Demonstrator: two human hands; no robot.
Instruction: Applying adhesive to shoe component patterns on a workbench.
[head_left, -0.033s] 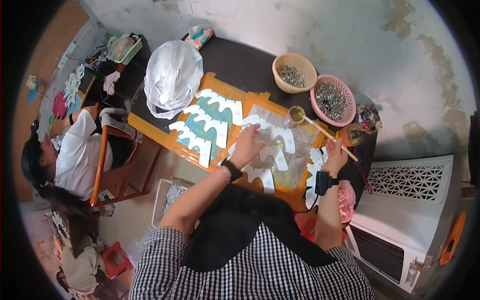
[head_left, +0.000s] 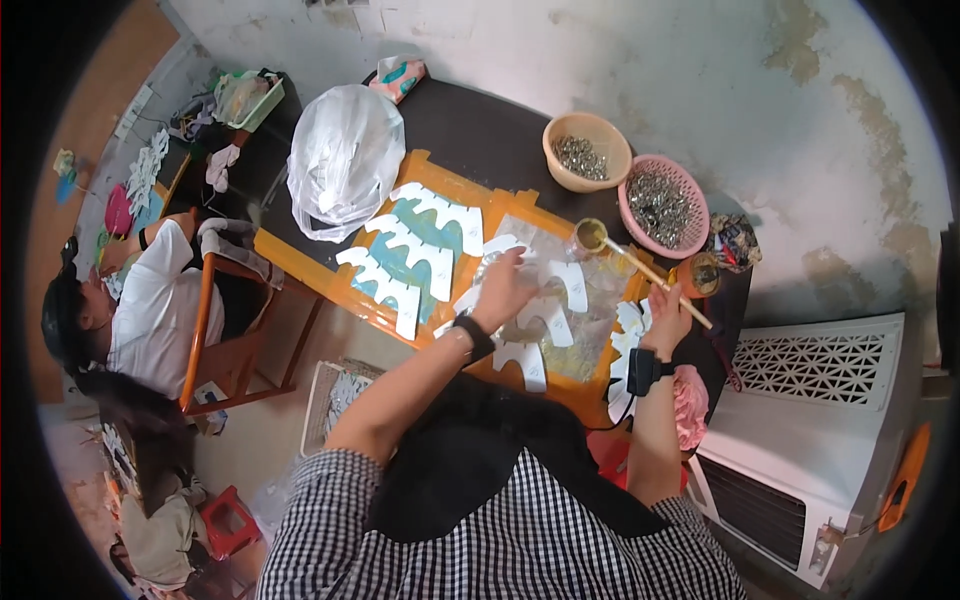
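My right hand (head_left: pixel 667 318) is closed around the wooden handle of a brush (head_left: pixel 655 276). The brush's head end lies by the rim of a small jar (head_left: pixel 590 236) with yellowish stuff in it. My left hand (head_left: pixel 506 290) has its fingers apart over white scalloped cutouts (head_left: pixel 545 322) on a greyish, smeared sheet (head_left: pixel 600 335). It partly covers the far cutout; whether the fingertips touch it, I cannot tell. Left of these, several similar white cutouts (head_left: pixel 430 260) lie in staggered rows on a blue-green sheet (head_left: pixel 405 215).
Orange tape (head_left: pixel 345 295) edges the work area on the dark table (head_left: pixel 470 120). At the back stand a plastic bag (head_left: pixel 345 160), a beige bowl (head_left: pixel 588 182) and a pink basket (head_left: pixel 705 213) of metal pieces. An amber jar (head_left: pixel 705 285) stands right. A person (head_left: pixel 150 320) sits at left.
My left hand has shifted slightly to the right, covering more of the far cutout. The brush in my right hand has hardly moved.
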